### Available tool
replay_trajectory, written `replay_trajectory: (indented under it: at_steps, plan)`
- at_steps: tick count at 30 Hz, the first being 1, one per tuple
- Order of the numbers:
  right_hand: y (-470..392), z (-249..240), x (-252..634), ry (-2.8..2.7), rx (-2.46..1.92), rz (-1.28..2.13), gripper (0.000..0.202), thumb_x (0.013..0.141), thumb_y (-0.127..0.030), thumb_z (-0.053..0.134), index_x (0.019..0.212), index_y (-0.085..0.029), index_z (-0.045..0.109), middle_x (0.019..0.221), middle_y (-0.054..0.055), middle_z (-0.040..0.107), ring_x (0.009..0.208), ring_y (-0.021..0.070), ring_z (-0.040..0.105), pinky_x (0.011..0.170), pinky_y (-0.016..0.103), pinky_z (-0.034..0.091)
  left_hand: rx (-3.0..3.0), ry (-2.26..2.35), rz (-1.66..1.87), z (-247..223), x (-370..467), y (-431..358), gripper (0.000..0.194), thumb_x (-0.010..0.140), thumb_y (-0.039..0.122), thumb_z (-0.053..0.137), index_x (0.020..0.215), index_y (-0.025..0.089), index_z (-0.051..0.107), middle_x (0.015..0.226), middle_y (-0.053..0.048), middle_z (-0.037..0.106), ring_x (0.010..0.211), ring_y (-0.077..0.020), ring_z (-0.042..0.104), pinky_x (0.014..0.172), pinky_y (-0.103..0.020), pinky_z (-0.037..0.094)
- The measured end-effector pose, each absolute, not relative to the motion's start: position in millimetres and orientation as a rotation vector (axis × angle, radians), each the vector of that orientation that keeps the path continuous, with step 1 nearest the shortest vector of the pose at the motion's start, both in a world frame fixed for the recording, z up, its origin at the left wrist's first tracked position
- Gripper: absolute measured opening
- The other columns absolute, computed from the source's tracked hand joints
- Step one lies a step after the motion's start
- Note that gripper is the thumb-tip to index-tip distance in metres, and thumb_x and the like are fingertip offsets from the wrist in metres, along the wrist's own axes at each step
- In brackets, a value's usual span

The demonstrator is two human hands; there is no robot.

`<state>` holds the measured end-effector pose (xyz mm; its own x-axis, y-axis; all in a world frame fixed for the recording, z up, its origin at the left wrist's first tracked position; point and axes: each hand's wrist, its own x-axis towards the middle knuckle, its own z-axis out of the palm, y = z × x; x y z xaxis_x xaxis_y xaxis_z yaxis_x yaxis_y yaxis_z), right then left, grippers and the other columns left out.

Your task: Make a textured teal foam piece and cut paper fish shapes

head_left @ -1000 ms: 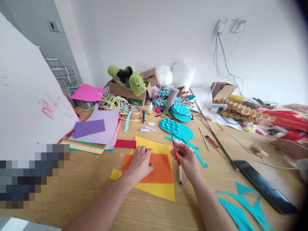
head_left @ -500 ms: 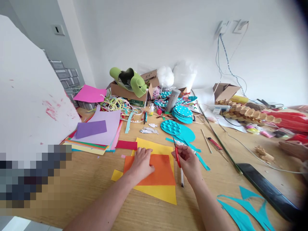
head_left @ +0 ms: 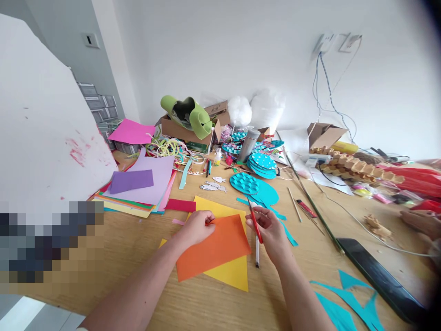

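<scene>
My left hand (head_left: 199, 227) is closed on the upper edge of an orange sheet of paper (head_left: 215, 250), its thumb and fingers pinching the rim. The orange sheet lies at a slant over a larger yellow sheet (head_left: 231, 274). In my right hand (head_left: 270, 230), just beyond the sheet's right side, are slim red-handled scissors (head_left: 254, 219), their thin dark tip pointing away from me. Below them on the table is a white pen (head_left: 257, 253) with a dark end. Turquoise paper strips (head_left: 289, 233) lie behind my right hand.
Stacked coloured paper (head_left: 151, 188) lies left, beside a white board (head_left: 51, 115). Turquoise ovals (head_left: 241, 183) and a grey bottle (head_left: 248, 145) stand farther back. To the right are a green stick (head_left: 312, 204), a black phone (head_left: 379, 280), turquoise offcuts (head_left: 337, 308) and another person's hand (head_left: 420, 223).
My left hand has gone from lying spread on the orange sheet to pinching its upper edge. The sheet has turned, its left side now nearer me. The scissors stay in my right hand.
</scene>
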<state>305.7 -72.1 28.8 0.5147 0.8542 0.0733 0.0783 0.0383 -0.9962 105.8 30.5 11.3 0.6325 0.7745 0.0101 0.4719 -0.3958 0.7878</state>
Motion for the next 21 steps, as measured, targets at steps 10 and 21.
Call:
replay_trajectory:
  at_steps: [10, 21]
  plan:
    - [-80, 35, 296, -0.979, -1.394, 1.080, 0.085, 0.056, -0.034, 0.086, 0.128, -0.021, 0.043, 0.070, -0.004, 0.064, 0.057, 0.0123, 0.056, 0.050, 0.023, 0.041, 1.974, 0.713, 0.358, 12, 104, 23, 0.011, 0.073, 0.014, 0.057, 0.078, 0.014, 0.067, 0.069, 0.000, 0.066, 0.064, -0.0137, 0.058, 0.057, -0.022, 0.040]
    - [-76, 40, 302, -0.482, -1.125, 0.893, 0.075, 0.051, -0.027, 0.089, 0.119, -0.023, 0.057, 0.080, -0.002, 0.068, 0.067, 0.0121, 0.063, 0.060, 0.022, 0.049, 1.773, 0.684, 0.997, 42, 100, 10, 0.038, 0.081, 0.053, 0.060, 0.066, 0.018, 0.060, 0.066, -0.004, 0.059, 0.065, -0.0151, 0.053, 0.062, -0.026, 0.040]
